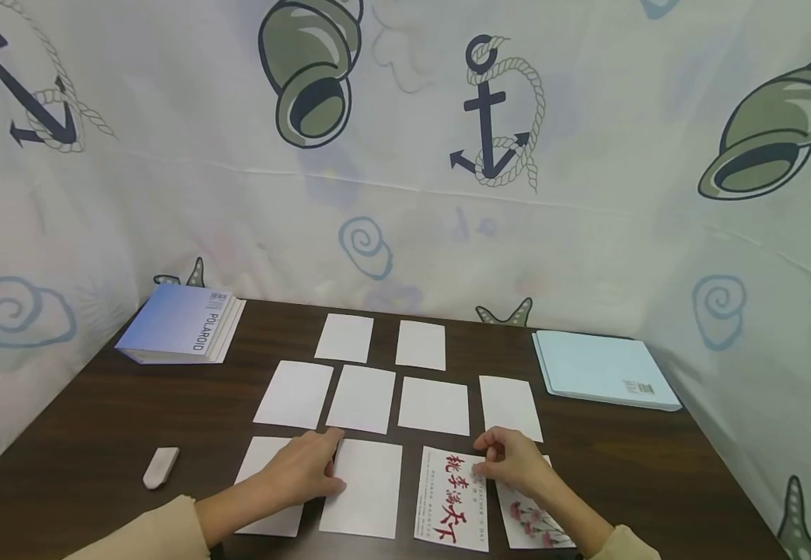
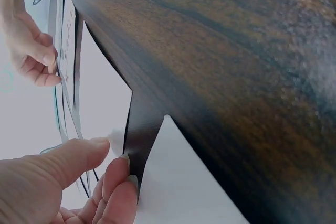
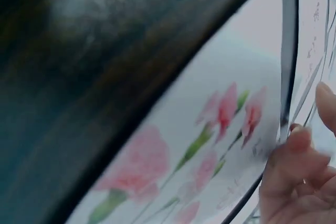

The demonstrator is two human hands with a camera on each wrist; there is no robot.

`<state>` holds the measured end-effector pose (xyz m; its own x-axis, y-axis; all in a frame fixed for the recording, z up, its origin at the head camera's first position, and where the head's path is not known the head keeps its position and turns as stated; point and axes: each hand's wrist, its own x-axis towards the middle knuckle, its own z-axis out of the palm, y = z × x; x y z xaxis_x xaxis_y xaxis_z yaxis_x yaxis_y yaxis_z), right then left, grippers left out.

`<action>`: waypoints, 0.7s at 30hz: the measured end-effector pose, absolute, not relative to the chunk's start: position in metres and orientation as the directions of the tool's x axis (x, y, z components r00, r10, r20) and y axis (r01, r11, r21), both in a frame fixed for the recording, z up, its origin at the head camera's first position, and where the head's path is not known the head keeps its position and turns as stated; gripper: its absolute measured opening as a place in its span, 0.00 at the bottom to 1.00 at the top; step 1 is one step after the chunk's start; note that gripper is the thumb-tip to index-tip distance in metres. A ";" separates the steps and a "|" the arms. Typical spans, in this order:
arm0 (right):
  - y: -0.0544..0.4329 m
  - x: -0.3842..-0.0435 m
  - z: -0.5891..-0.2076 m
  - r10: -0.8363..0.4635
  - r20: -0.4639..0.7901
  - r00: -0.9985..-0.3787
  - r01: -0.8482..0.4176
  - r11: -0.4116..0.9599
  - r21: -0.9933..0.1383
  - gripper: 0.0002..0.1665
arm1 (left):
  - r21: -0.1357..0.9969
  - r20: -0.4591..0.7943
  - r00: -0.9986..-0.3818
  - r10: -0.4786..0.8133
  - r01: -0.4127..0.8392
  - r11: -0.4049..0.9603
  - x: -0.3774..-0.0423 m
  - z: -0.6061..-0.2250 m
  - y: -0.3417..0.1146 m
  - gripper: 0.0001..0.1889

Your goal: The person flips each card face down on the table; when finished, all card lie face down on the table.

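Note:
Several cards lie on the dark table in rows, mostly blank white. In the head view, my left hand (image 1: 307, 467) reaches over the front row, its thumb and fingertips at the left edge of a blank white card (image 1: 366, 498). The left wrist view shows the thumb over that card (image 2: 102, 93), with the fingers loosely bent beside its edge. My right hand (image 1: 513, 463) pinches the upper right edge of a card with red Chinese writing (image 1: 450, 502). Under its wrist lies a card with pink flowers (image 1: 531, 521), partly hidden.
A blue Polaroid box (image 1: 174, 319) stands at the back left, and a light blue flat pack (image 1: 601, 365) lies at the back right. A small white eraser-like piece (image 1: 160, 468) is at the left. Patterned cloth (image 1: 405, 194) hangs behind the table.

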<state>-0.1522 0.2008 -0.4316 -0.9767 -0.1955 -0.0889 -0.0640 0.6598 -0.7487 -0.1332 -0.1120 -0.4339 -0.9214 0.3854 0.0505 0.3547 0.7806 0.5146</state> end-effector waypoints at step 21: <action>0.201 -0.154 -0.439 -0.311 0.025 -0.950 -0.258 0.734 -0.628 0.17 | 0.638 0.149 -0.858 0.492 0.463 0.615 -0.163 -0.424 -0.070 0.13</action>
